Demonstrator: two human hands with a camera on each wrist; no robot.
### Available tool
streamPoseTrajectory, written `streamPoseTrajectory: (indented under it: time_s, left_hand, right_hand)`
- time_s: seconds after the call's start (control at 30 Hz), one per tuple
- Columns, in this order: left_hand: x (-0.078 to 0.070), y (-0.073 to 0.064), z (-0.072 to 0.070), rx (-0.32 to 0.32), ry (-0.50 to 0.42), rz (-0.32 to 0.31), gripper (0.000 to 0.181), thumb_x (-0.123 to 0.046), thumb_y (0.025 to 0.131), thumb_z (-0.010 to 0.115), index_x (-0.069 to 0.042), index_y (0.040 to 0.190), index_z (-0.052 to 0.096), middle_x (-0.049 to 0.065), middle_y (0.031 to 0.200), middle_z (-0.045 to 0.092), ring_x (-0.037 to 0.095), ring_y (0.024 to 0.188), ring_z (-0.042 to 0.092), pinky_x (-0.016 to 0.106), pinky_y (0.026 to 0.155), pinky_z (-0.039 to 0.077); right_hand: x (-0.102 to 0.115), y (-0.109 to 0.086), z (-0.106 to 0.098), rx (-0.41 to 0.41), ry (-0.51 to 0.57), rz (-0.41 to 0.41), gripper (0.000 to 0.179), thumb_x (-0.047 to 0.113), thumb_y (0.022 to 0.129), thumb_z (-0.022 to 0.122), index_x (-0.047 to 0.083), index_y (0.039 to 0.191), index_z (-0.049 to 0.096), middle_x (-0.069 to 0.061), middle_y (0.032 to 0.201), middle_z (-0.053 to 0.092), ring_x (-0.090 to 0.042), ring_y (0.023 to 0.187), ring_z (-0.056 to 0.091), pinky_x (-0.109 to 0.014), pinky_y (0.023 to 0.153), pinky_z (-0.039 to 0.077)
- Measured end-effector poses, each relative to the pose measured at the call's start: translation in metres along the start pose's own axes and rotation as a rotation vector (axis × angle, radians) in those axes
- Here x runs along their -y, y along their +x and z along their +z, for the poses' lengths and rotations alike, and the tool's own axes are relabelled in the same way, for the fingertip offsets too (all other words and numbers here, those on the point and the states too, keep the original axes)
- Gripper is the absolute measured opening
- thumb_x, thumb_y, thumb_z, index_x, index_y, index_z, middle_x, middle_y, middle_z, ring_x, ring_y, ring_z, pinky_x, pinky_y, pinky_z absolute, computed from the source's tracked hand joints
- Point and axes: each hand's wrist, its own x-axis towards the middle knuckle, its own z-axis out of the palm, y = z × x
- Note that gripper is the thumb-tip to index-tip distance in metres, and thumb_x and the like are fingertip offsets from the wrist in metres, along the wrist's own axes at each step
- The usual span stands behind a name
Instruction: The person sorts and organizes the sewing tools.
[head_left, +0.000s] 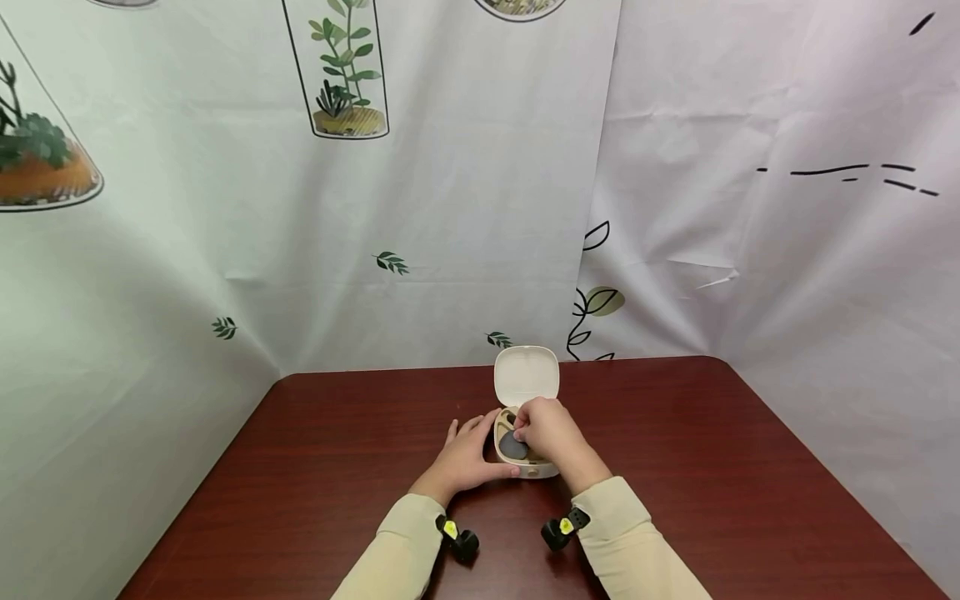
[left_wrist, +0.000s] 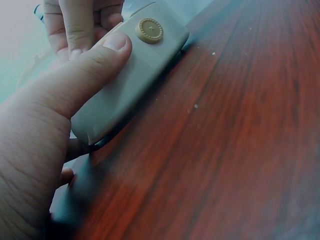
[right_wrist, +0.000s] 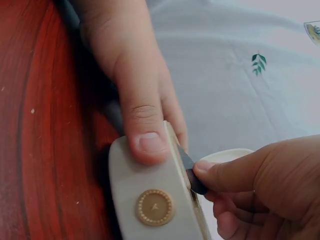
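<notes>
A cream case (head_left: 550, 471) stands on the table with its rounded lid (head_left: 527, 375) raised at the back. Its front wall carries a round gold button (right_wrist: 155, 207). My left hand (head_left: 465, 460) grips the case from the left, thumb pressed on the front wall and fingers along the side. Over the case, my right hand (head_left: 551, 429) pinches a flat, rounded dark grey piece (head_left: 513, 446) between thumb and finger. In the right wrist view the edge of this grey piece (right_wrist: 197, 184) sticks out at the case's rim. The right hand hides part of the case's inside.
The case is near the far edge of the dark red wooden table (head_left: 360, 408). White cloth (head_left: 465, 200) printed with plants hangs behind and beside the table. Small black cameras (head_left: 465, 546) are strapped to both wrists, over pale yellow sleeves.
</notes>
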Motion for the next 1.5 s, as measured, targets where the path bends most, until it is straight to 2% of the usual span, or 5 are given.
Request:
streamPoseTrajectory:
  time_s: [0.47,0.73,1.0,1.23,1.5]
  left_hand:
    - [0.0,0.001,-0.001,-0.003,-0.019,0.008,0.11,-0.071,0.075,0.074,-0.016,0.16,0.031,0.007,0.154,0.047,0.032,0.145,0.035,0.063,0.12,0.007]
    - [0.002,0.001,-0.003,0.021,-0.043,0.045,0.11,-0.065,0.074,0.079,-0.016,0.16,0.031,0.009,0.156,0.045,0.033,0.146,0.034,0.063,0.12,0.006]
    - [0.021,0.016,-0.032,0.107,-0.694,-0.033,0.077,-0.023,0.097,0.061,-0.003,0.16,0.022,0.024,0.152,0.045,0.041,0.144,0.036,0.06,0.121,0.01]
    - [0.01,0.049,-0.064,0.109,-0.82,-0.33,0.088,-0.069,0.099,0.04,-0.011,0.162,0.02,0.025,0.143,0.054,0.039,0.133,0.053,0.057,0.116,0.032]
    - [-0.019,0.07,-0.075,0.334,-0.726,-0.353,0.087,-0.082,0.094,0.02,-0.028,0.163,0.021,0.023,0.125,0.067,0.04,0.12,0.062,0.061,0.108,0.039]
  right_hand:
    - [-0.001,0.001,0.002,-0.021,-0.086,-0.029,0.02,0.012,0.081,0.084,0.017,0.069,0.069,0.007,0.069,0.064,-0.011,0.063,0.055,-0.03,0.061,0.05]
    - [-0.012,0.003,-0.012,-0.125,0.07,0.035,0.015,0.023,0.091,0.077,0.014,0.08,0.074,0.003,0.074,0.066,-0.014,0.068,0.056,-0.031,0.063,0.049]
    - [-0.051,0.022,-0.052,-0.319,0.294,0.254,0.042,0.043,0.101,0.057,0.004,0.112,0.069,-0.014,0.091,0.068,-0.028,0.078,0.064,-0.042,0.072,0.053]
    - [-0.069,0.052,-0.068,0.065,0.63,0.455,0.078,0.065,0.102,0.036,0.003,0.149,0.046,-0.03,0.132,0.058,-0.041,0.105,0.067,-0.049,0.086,0.058]
    - [-0.07,0.063,-0.062,0.345,0.753,0.525,0.086,0.075,0.097,0.029,0.009,0.152,0.038,-0.031,0.123,0.061,-0.037,0.088,0.072,-0.049,0.076,0.06]
